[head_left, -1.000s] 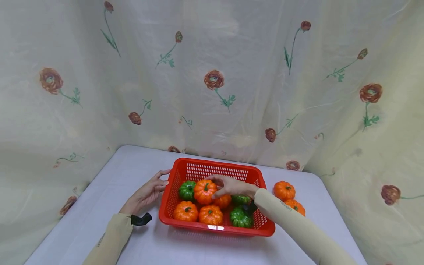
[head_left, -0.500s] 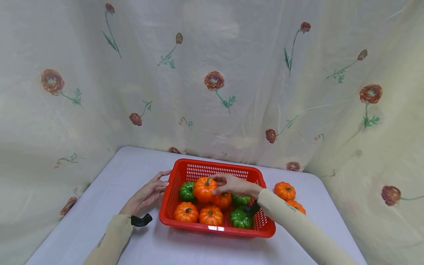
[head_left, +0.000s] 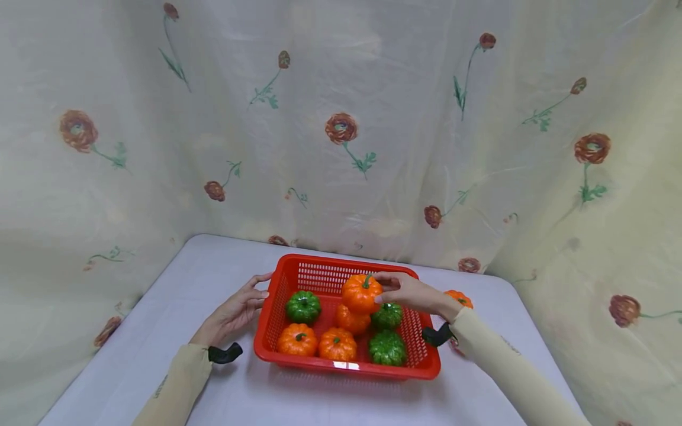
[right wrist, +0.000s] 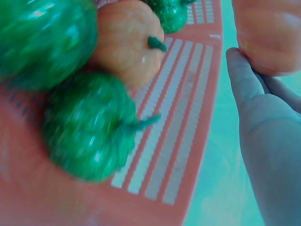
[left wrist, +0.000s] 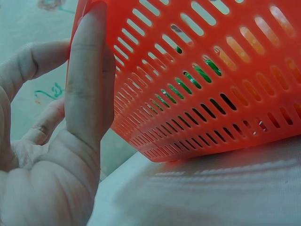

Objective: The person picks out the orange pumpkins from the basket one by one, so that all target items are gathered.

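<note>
My right hand (head_left: 410, 293) pinches an orange mini pumpkin (head_left: 360, 294) by its side, holding it above the red plastic basket (head_left: 348, 367). In the right wrist view this pumpkin (right wrist: 270, 35) shows only in part, against the fingertips. Beneath it in the basket sits another orange pumpkin (head_left: 351, 320), partly covered. Two more orange pumpkins lie along the front, and green pumpkins sit at the back left (head_left: 303, 306) and on the right (head_left: 387, 348). At the basket's left side, my left hand (head_left: 234, 313) holds the rim, with a finger (left wrist: 84, 80) along the slotted wall.
On the white table (head_left: 213, 266), right of the basket, an orange pumpkin (head_left: 459, 297) shows behind my right wrist. My right sleeve (head_left: 506, 349) covers the area in front of it. A flowered curtain (head_left: 298, 148) hangs behind the table.
My right hand has lifted the orange pumpkin from beside the back-left green one and carried it rightward over the basket. The green pumpkin there now shows whole. My left hand stays at the rim.
</note>
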Motion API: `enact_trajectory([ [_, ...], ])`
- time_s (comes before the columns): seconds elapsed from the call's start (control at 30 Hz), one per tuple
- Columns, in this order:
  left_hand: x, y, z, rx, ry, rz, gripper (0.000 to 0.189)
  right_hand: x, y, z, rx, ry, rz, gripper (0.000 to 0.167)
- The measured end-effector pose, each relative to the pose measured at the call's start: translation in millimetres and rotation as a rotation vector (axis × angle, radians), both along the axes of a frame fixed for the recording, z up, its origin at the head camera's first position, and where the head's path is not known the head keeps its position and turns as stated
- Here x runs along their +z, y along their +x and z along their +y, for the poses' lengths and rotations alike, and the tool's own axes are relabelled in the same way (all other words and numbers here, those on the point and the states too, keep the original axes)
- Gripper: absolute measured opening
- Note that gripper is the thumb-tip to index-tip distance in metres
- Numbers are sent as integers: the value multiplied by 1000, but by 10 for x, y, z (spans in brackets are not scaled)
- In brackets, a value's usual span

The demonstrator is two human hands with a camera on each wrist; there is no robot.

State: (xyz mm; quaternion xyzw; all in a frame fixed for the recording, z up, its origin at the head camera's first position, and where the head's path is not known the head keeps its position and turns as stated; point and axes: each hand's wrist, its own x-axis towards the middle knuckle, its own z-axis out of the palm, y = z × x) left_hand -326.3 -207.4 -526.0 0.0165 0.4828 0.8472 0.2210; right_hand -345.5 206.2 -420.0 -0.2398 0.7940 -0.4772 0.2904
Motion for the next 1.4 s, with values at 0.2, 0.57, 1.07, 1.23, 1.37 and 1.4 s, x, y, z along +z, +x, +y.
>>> enact_trajectory([
  [0.2,0,9,-9,-5,14,7,70,48,99,415,-79,46,27,65],
  [0.57,5,18,3,-14,21,-8,71,100,253,1168,-183,63,121,67],
  [1.07,3,12,33,6,-15,-8,74,-36,341,2035,-265,-119,148,60],
  [1.23,1,23,28,-8,-7,9,74,-153,362,2247,-331,-170,107,66],
  [1.37,-7,22,18,-18,23,9,72,-251,363,2418,-422,-163,68,75],
  [1.4,-9,22,15,-22,32,10,73,-276,365,2463,-438,-157,58,77],
])
